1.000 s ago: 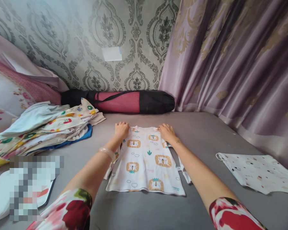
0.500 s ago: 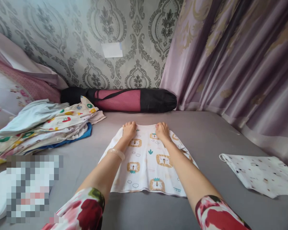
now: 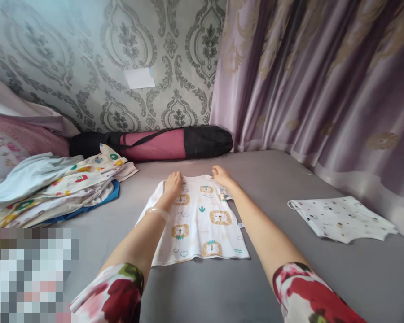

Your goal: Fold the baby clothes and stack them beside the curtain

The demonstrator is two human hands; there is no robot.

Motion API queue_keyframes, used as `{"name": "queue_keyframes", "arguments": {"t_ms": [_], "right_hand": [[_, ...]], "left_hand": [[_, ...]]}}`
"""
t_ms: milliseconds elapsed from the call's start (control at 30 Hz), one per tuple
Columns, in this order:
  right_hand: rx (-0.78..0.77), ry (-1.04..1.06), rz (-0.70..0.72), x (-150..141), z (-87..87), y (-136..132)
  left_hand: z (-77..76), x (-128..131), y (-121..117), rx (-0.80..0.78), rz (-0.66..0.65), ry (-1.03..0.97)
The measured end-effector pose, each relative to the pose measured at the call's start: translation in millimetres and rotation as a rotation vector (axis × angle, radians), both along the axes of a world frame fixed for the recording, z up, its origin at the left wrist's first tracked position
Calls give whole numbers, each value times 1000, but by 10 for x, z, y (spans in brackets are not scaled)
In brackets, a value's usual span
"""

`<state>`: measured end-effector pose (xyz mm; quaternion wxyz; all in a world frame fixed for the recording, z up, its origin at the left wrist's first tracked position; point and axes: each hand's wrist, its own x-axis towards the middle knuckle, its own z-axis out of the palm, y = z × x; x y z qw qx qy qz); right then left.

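Note:
A small white shirt (image 3: 197, 229) with tan lion faces and green leaf prints lies flat before me, its neckline away from me. My left hand (image 3: 173, 183), with a pale bangle on the wrist, is closed on the shirt's left shoulder. At the right shoulder, beside the neckline, my right hand (image 3: 221, 175) has its fingers bent around the edge of the cloth. The shirt's right side is narrowed, with a short piece of sleeve (image 3: 226, 195) showing under my right wrist. A small tag sticks out along that side.
Folded white spotted clothing (image 3: 343, 217) lies to the right on the grey sheet (image 3: 202, 291). Stacked clothes (image 3: 84, 179) sit at the left, with a blurred-out item in front. A black and pink roll bag (image 3: 155, 144) rests against the wall, beside purple curtains (image 3: 272, 80).
The shirt's right side has been drawn in, so the sleeve that spread rightward is mostly tucked away. My right hand has shifted at the shoulder; my left hand stays on its shoulder. The view has turned right.

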<state>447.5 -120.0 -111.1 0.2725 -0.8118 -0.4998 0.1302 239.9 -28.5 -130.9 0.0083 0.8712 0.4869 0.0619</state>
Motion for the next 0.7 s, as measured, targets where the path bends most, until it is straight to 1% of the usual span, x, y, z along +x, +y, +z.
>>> {"name": "queue_keyframes", "arguments": {"t_ms": [67,100,167,267,333,433,500,600,700], "right_hand": [[7,36,-78,233,88,-259],[-22,87,-123,351,107,-423],[-131,197,-177,557,99,-777],[-283,289,-224,729,44,-1227],[-379,331,-219,747,27,-1400],[-498,326,-128,686,41,-1479],[-528,279,-60,634,51,-1465],[-490,257,-26,606,46,-1434],[-373,281,-70,683,37,-1424]], "left_hand": [[52,-14,-62,-11,20,-5],[68,-14,-106,-15,30,-8],[74,17,-215,-7,32,-29],[38,164,-408,23,-40,-96],[5,325,-536,18,-133,-159],[-49,608,-705,-40,-307,-272],[-100,783,-794,-79,-403,-348],[-216,972,-880,-103,-473,-440],[-336,1056,-911,-91,-505,-486]]}}
